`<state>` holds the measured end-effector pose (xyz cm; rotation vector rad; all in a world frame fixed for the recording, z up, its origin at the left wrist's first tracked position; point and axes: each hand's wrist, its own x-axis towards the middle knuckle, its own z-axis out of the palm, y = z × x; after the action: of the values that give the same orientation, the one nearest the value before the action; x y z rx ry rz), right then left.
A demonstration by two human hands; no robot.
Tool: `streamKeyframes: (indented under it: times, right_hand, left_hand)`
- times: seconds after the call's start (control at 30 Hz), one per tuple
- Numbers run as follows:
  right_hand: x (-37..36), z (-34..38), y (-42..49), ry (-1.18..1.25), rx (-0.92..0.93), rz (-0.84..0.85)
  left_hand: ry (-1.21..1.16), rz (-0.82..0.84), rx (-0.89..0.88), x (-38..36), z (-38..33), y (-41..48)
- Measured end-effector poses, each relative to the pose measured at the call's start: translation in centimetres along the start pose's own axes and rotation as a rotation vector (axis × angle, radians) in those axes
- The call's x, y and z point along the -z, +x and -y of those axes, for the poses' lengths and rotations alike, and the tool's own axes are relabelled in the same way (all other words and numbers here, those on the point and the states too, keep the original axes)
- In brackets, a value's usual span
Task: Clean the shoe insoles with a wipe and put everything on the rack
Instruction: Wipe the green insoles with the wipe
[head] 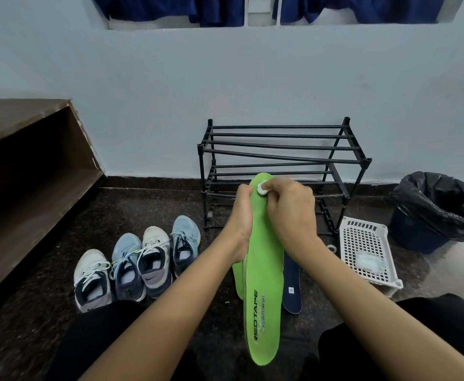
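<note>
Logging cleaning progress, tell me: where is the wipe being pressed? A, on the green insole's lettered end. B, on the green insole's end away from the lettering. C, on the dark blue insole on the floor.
B: the right hand presses the wipe on the unlettered end of the green insole.

One camera sits on the person's head. It looks forward and down, close above the legs (96,334), with the floor (156,204), rack (280,145) and wall (225,78) farther off.

A rack (280,155) stands against the wall (225,78), four shoes (153,259) in a row left of it. A basket (362,235) sits to its right, a bin (431,193) beyond. An insole (265,270) is held before the rack.
</note>
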<state>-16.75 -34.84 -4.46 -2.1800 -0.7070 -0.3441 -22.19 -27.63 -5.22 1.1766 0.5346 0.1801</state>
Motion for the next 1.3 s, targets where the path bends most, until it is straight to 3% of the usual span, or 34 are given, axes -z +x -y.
streamKeyframes:
  times: [0.2,0.43,0.6,1.07,1.3]
  right_hand:
    - [-1.3,0.9,-2.9,-0.021,0.109,0.114]
    - [-0.6,0.5,-1.4,-0.004,0.075,0.061]
    - [0.3,-0.6,0.5,0.026,-0.061,-0.025]
    - [-0.9,1.4,-3.0,-0.093,0.108,0.167]
    - [-0.4,0.9,-1.3,0.016,0.068,0.083]
  left_hand:
    - [0.001,-0.107,0.061,1.0,-0.8,0.1]
    - [0.01,-0.064,0.017,0.2,-0.6,-0.4]
    - [0.027,0.005,0.002,-0.4,0.4,-0.6]
    - [-0.033,-0.064,0.035,1.3,-1.1,0.4]
    - [0.031,-0.076,-0.033,0.5,-0.8,0.1]
